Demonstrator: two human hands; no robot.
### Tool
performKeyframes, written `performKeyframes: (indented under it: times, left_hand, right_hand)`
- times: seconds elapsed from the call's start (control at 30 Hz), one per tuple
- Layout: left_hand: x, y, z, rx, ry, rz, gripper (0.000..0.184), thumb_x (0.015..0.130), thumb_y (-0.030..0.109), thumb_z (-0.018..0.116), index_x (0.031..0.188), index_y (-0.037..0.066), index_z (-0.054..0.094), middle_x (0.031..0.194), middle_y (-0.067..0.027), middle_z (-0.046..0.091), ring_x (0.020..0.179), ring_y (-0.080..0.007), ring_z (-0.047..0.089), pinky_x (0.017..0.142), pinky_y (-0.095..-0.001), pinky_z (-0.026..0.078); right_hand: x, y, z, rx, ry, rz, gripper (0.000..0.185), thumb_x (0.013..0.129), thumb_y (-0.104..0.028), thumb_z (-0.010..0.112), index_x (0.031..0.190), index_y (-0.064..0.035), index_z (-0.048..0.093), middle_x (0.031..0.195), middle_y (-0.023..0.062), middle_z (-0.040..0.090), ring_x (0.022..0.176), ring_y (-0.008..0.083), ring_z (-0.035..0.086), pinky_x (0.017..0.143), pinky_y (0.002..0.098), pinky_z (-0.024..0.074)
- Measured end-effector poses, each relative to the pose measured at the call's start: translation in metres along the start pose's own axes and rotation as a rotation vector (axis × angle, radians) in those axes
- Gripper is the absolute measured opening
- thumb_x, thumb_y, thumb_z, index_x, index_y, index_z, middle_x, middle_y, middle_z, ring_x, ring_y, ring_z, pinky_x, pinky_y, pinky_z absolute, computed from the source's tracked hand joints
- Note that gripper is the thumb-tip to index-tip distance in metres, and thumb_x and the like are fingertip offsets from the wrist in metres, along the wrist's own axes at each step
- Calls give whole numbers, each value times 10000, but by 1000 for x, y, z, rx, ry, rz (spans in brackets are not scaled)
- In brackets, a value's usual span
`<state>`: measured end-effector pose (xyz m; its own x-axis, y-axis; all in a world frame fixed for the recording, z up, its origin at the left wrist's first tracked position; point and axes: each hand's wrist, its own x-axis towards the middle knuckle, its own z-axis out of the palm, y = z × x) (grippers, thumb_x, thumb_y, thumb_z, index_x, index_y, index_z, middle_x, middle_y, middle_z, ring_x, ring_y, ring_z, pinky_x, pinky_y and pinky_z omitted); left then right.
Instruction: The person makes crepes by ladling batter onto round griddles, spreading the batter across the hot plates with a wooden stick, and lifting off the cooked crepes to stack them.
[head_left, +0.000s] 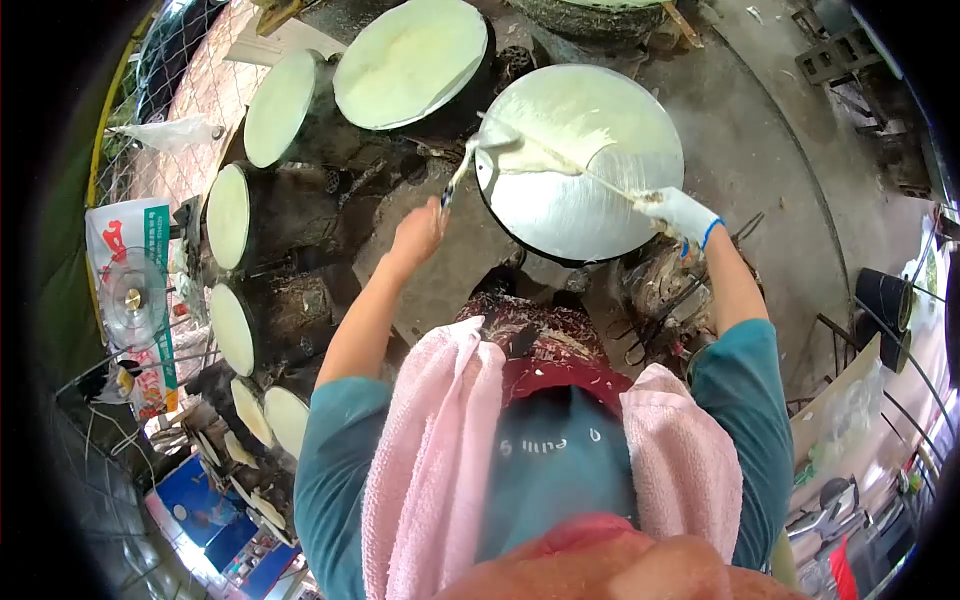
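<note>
A large round griddle (pixel 575 215) stands in front of me, with pale batter (pixel 570 105) over its far part and bare shiny metal nearer me. My bare left hand (pixel 418 236) is closed around a batter-coated tool (pixel 462 172) with a dark handle. The tool's whitish head reaches the griddle's left rim; its exact shape is unclear. In a white glove with a blue cuff, my right hand (pixel 680 212) grips a long thin stick (pixel 602 181) at the griddle's right edge. The stick slants across the batter toward the upper left.
Several more round griddles with pale sheets, including one griddle (pixel 410 65) behind and another (pixel 278 110) farther left, curve around my left side. Dark wood or debris (pixel 665 285) lies beside the right rim. A cable (pixel 800 150) crosses the floor; a fan (pixel 133 298) stands left.
</note>
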<state>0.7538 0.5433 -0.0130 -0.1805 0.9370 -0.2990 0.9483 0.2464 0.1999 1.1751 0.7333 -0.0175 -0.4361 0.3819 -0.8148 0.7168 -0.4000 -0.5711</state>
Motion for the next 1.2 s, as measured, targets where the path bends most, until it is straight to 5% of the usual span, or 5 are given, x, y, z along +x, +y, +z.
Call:
performKeyframes:
  times: [0.37,0.5,0.8,1.0,1.2]
  left_hand:
    - [-77,-10,11,-397,-266,354,196,944,222,504,945,28,478,726,-232,608,643,-416,597,604,-503,471]
    - [-83,-40,-38,-788,9,214,140,946,178,584,903,53,538,622,19,475,574,-61,412,493,-268,353]
    - [-107,-159,-36,-1318,57,-33,174,964,144,550,818,59,508,622,65,446,540,-13,382,442,-214,297]
    - [-146,-164,-42,-1296,26,-166,174,972,148,531,826,62,499,586,66,426,483,-23,372,410,-215,285]
    - [-155,-120,-34,-1271,94,-204,181,971,139,519,809,66,486,571,61,420,472,-27,380,402,-214,290]
  right_hand:
    - [-65,61,216,1161,-7,-112,322,934,-370,573,1054,-72,597,632,-65,429,450,49,374,389,195,296]
    - [12,-46,299,1274,191,-289,282,942,-334,586,1049,-73,599,667,-4,527,442,86,445,393,248,389]
    - [105,-80,367,592,1032,125,471,913,-467,502,1056,-35,622,929,197,666,894,351,636,792,430,477]
    - [61,-56,355,958,922,-114,402,960,-400,482,860,-24,581,618,75,593,452,158,524,431,335,414]
    - [11,-19,342,4,961,164,424,953,-428,439,1117,-54,553,1033,271,634,993,447,595,833,518,468]
